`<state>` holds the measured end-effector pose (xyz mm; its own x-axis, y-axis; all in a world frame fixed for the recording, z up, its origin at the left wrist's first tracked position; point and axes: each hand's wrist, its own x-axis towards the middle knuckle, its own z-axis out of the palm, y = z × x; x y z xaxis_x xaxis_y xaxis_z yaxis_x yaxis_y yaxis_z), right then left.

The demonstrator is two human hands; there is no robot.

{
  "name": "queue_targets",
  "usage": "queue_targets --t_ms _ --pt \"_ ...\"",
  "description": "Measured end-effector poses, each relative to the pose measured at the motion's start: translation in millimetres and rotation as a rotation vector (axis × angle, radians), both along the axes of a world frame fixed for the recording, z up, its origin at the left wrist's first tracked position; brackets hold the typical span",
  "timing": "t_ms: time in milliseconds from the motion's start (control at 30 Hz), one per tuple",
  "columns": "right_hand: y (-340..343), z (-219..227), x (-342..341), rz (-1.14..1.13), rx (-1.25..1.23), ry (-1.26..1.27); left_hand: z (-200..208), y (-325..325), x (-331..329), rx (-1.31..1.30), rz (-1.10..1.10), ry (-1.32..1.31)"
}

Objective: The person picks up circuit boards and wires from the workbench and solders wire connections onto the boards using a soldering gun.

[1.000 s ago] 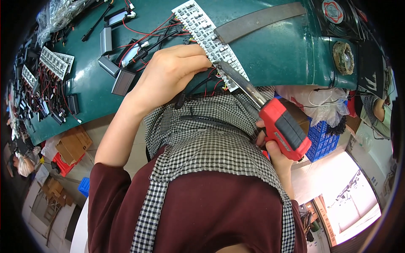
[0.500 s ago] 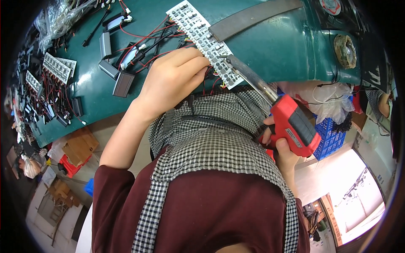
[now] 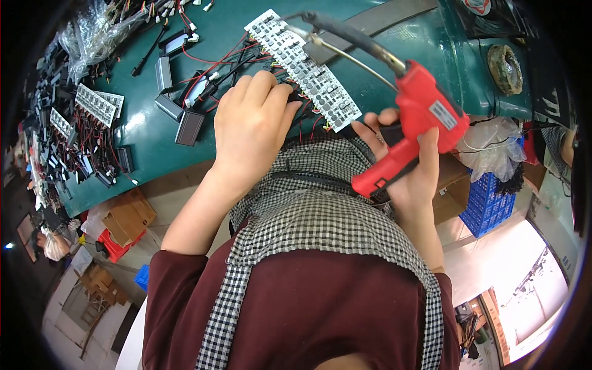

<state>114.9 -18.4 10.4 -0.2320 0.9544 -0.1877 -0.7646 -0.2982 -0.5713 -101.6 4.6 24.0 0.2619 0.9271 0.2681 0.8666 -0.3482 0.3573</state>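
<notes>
Two bare hands are in view: the right hand [image 3: 414, 182] grips a red soldering gun [image 3: 427, 102] by its handle, while the left hand [image 3: 253, 120] curls beside the board [image 3: 320, 83]; whether its fingertips pinch a wire, I cannot tell. Near end between the hands, the board slants across the green table [image 3: 154, 145], the gun's tip over its far end. Wires [image 3: 245, 59] spread along its left side, a grey strip [image 3: 385, 23] meets its right, and dark cases [image 3: 190, 128] lie left of the left hand.

Green worktable [image 3: 157, 148], pale floor [image 3: 174, 196], bright glare [image 3: 533, 290] lower right
</notes>
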Motion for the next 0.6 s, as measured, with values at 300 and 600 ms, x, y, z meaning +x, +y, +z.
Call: queue_targets --t_ms 300,600 --pt "12.8 -12.3 -15.5 0.007 -0.012 0.08 -8.1 2.0 -2.0 -0.028 0.005 -0.039" --pt "12.7 -11.8 -17.6 -0.021 0.0 0.079 -4.0 4.4 5.6 -0.034 0.083 -0.159"
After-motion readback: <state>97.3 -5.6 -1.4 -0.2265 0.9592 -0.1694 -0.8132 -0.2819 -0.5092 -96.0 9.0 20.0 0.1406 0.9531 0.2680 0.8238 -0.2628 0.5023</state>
